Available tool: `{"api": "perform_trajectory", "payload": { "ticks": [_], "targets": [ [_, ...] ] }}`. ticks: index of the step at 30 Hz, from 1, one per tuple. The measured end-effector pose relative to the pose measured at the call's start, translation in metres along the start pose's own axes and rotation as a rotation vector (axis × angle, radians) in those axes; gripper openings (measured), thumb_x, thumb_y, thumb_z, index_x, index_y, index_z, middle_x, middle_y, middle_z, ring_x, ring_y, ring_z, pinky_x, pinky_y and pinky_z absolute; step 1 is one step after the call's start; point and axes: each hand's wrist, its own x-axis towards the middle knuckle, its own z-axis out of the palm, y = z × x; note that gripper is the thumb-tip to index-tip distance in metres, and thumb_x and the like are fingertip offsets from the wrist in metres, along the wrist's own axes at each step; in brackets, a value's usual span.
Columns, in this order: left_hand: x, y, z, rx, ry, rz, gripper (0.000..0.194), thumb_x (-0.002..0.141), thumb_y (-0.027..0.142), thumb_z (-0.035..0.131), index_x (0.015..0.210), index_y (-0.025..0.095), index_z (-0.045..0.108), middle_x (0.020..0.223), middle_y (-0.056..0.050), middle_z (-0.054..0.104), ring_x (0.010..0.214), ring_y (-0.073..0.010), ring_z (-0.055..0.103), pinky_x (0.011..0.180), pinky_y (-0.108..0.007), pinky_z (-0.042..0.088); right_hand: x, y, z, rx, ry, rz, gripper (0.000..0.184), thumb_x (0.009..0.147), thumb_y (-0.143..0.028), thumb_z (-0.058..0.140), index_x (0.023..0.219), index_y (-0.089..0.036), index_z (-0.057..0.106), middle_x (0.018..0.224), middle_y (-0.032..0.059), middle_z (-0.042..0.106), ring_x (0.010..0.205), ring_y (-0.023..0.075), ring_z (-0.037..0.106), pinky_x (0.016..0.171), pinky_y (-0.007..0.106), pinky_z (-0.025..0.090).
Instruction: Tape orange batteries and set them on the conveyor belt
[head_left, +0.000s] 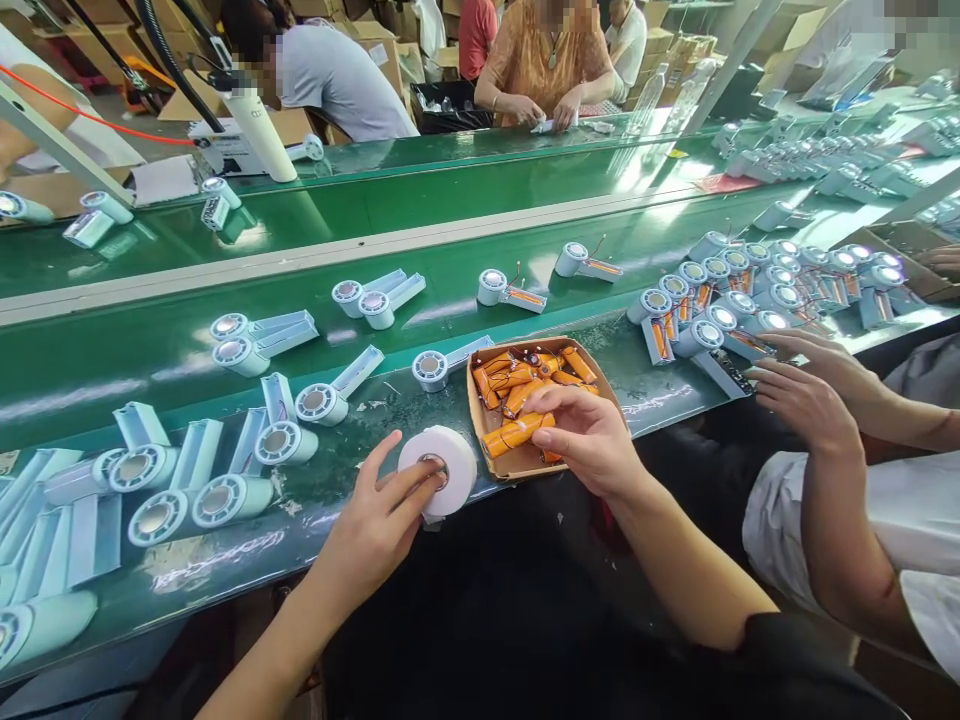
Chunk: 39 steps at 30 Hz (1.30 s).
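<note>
My left hand (386, 510) has its fingers hooked into the core of a white roll of tape (454, 450), held at the table's near edge. Just right of it sits a shallow cardboard tray (484, 440) heaped with orange cylindrical batteries with thin wires. Over the tray's near right side, my right hand (592, 445) pinches the end of one orange battery (510, 436) between thumb and fingers. Beyond the tape roll lies a pale blue fan housing (430, 370), its round head toward me and its handle pointing right.
More pale blue housings (240, 500) crowd the left. Housings with orange batteries fitted (697, 290) cluster at right, where a co-worker's hands (817, 390) reach in. A green conveyor belt (450, 220) runs across behind. Other people sit on the far side.
</note>
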Motion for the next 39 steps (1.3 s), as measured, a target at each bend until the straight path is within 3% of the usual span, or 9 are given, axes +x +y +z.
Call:
{"api": "perform_trajectory", "payload": {
  "ticks": [4,9,14,18,22,27,30,36,39],
  "targets": [
    [-0.002,0.004,-0.003,0.006,-0.013,0.03,0.04,0.087,-0.007,0.066,0.121,0.014,0.073,0.118,-0.011,0.078,0.151,-0.0387,0.045,0.111,-0.055,0.062,-0.009,0.004,0.009,0.004,0.051,0.043,0.048,0.064,-0.05,0.101,0.068,-0.023,0.061,0.093,0.0051,0.084,0.089,0.024,0.081,0.081,0.04,0.069],
    [-0.004,0.008,-0.008,0.022,-0.051,0.065,0.04,0.087,-0.008,0.067,0.121,0.013,0.074,0.123,-0.01,0.077,0.162,-0.0415,0.023,0.109,-0.051,0.066,-0.019,0.014,0.018,-0.148,0.186,-0.069,0.042,0.07,-0.052,0.098,0.073,-0.024,0.066,0.077,0.0047,0.082,0.075,0.0254,0.082,0.069,0.036,0.071],
    [-0.004,0.01,-0.01,0.041,-0.079,0.089,0.041,0.086,-0.004,0.074,0.121,0.018,0.075,0.13,-0.007,0.075,0.163,-0.041,0.024,0.11,-0.051,0.064,-0.029,0.024,0.028,-0.221,0.268,-0.128,0.037,0.076,-0.052,0.094,0.074,-0.025,0.069,0.077,0.0049,0.082,0.075,0.0264,0.082,0.07,0.038,0.072],
    [-0.006,0.007,-0.014,0.074,-0.079,0.105,0.038,0.086,-0.003,0.075,0.118,0.018,0.076,0.127,-0.006,0.076,0.162,-0.0401,0.028,0.109,-0.048,0.065,-0.036,0.034,0.023,-0.24,0.076,0.008,0.031,0.077,-0.046,0.093,0.095,-0.023,0.081,0.087,0.0058,0.084,0.075,0.0228,0.082,0.07,0.034,0.072],
    [-0.001,-0.001,-0.027,0.121,-0.095,0.182,0.037,0.087,-0.006,0.072,0.113,0.019,0.077,0.123,-0.004,0.077,0.159,-0.0368,0.037,0.111,-0.044,0.064,-0.024,0.021,0.01,-0.294,-0.285,0.188,0.052,0.075,-0.038,0.093,0.123,-0.023,0.08,0.101,0.0039,0.085,0.089,0.0227,0.082,0.083,0.036,0.07],
    [0.014,-0.009,-0.043,0.118,-0.108,0.261,0.033,0.091,-0.005,0.066,0.109,0.019,0.077,0.117,-0.002,0.077,0.156,-0.0352,0.043,0.112,-0.043,0.063,0.003,-0.007,0.01,-0.499,-0.561,0.294,0.037,0.079,-0.032,0.089,0.114,-0.022,0.083,0.084,-0.0016,0.081,0.081,0.0219,0.077,0.08,0.034,0.066],
    [0.018,-0.009,-0.047,0.161,-0.096,0.212,0.039,0.093,-0.003,0.064,0.121,0.02,0.074,0.124,-0.003,0.074,0.158,-0.0336,0.039,0.115,-0.043,0.061,0.001,0.0,0.024,-0.257,-0.39,0.292,0.038,0.073,-0.039,0.094,0.104,-0.021,0.081,0.084,-0.0003,0.081,0.081,0.0227,0.078,0.079,0.035,0.066],
    [0.017,0.006,-0.037,0.291,0.008,0.076,0.029,0.094,0.005,0.07,0.12,0.017,0.073,0.114,-0.007,0.073,0.155,-0.0403,0.042,0.112,-0.049,0.062,-0.04,0.052,0.074,0.201,0.245,0.083,0.049,0.072,-0.049,0.096,0.103,-0.025,0.067,0.109,0.0078,0.084,0.098,0.0259,0.081,0.09,0.041,0.067],
    [0.013,0.023,-0.019,0.221,0.076,-0.016,0.027,0.095,0.008,0.07,0.122,0.015,0.072,0.104,-0.008,0.073,0.151,-0.0414,0.047,0.107,-0.048,0.065,-0.038,0.052,0.079,0.197,0.258,0.026,0.049,0.073,-0.043,0.097,0.102,-0.026,0.062,0.104,0.0068,0.085,0.096,0.0263,0.082,0.086,0.041,0.068]
  ]
}}
